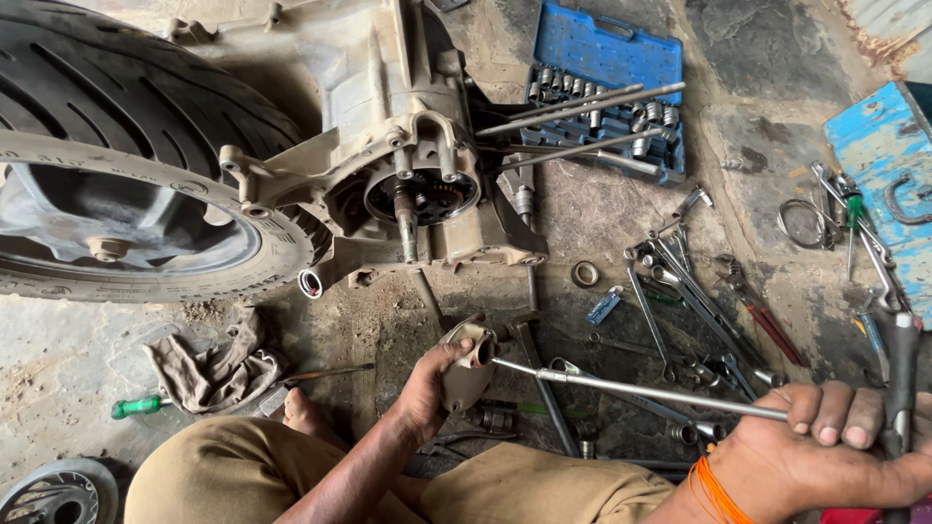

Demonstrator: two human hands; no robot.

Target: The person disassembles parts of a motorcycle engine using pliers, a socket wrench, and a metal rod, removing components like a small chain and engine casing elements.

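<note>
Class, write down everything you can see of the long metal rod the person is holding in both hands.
The long metal rod is slim, straight and silvery, with a dull, slightly soiled shine. It lies nearly level, tilted a little down toward the right hand, whose fingers wrap its end beside a dark cross handle. Its far end enters a small grimy metal part gripped by the left hand. It hangs above scattered spanners on the floor, not touching them.

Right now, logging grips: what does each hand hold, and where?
Left hand grips a small metal engine part around its body; right hand holds the long T-handle wrench at its handle end.
</note>
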